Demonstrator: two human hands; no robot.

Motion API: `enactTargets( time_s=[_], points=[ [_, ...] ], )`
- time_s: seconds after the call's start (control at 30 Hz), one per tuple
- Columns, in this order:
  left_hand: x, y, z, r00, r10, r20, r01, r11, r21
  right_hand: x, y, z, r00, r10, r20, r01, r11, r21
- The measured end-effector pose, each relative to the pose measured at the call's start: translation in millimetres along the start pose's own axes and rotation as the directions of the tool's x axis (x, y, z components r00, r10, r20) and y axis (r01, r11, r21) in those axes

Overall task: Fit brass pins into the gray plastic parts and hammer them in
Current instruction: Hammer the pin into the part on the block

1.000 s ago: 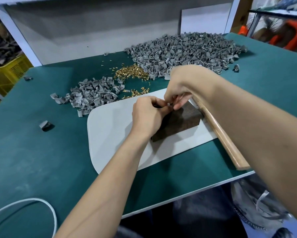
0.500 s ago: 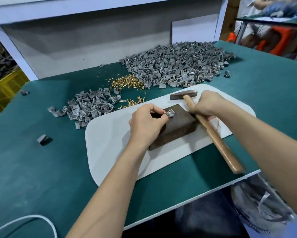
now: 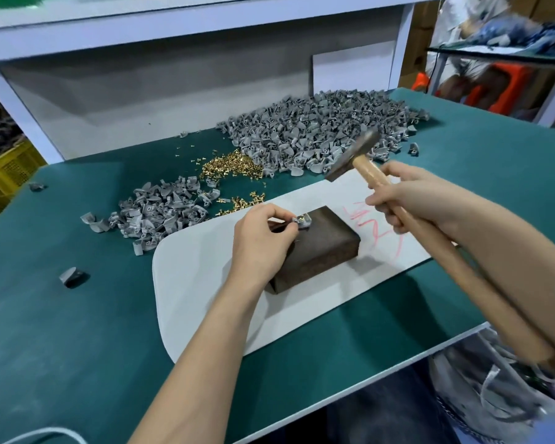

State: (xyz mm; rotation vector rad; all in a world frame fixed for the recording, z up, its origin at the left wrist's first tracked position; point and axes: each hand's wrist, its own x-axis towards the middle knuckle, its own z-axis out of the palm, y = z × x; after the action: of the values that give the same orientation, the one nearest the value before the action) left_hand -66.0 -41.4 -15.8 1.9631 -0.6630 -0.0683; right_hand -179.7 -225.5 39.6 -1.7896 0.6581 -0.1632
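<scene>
Hammer (image 3: 353,158) is up at centre right, right hand (image 3: 398,197) wrapped round its handle. The left hand (image 3: 263,238) pinches the gray part (image 3: 302,221) on the dark block (image 3: 321,248), mid-frame. Fingertips (image 3: 289,224) sit right beside the strike spot — an off-line blow could catch them, or kick the part off the block.

Left hand (image 3: 263,241) pinching gray part (image 3: 302,220) on dark block (image 3: 321,248), right hand (image 3: 407,195) gripping raised hammer (image 3: 354,157)

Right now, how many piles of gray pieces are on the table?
2: a big pile at the back, a smaller pile left of the white mat. A few strays lie apart.
</scene>
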Motion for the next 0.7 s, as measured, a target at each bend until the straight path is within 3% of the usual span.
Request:
enactTargets(
  time_s=[0.1,0.2,0.33,0.57,0.63,0.7],
  points=[
    [1,-1,1,1.000,-0.012,0.003,0.012,1.000,-0.012,-28,-15,10,0.988,-0.075,0.132,0.057,0.990,0.129],
    [0,0,2,1.000,-0.018,0.011,0.019,0.999,-0.026,-33,-23,30,0.985,-0.104,0.138,0.115,0.991,-0.073],
    [0,0,1,0.999,-0.022,0.035,0.023,0.999,-0.032,-33,-24,42,0.983,-0.147,0.111,0.162,0.977,-0.140],
    [0,1,-1,0.999,-0.020,0.040,0.021,1.000,-0.021,-32,-36,37,0.988,-0.152,0.031,0.152,0.988,0.001],
    [0,1,-1,0.999,-0.023,0.043,0.025,0.999,-0.028,-34,-37,34,0.985,-0.164,0.054,0.157,0.981,0.110],
    [0,1,-1,0.998,-0.032,0.047,0.033,0.999,-0.036,-34,-35,35,0.978,-0.190,0.080,0.183,0.979,0.093]
  ],
)
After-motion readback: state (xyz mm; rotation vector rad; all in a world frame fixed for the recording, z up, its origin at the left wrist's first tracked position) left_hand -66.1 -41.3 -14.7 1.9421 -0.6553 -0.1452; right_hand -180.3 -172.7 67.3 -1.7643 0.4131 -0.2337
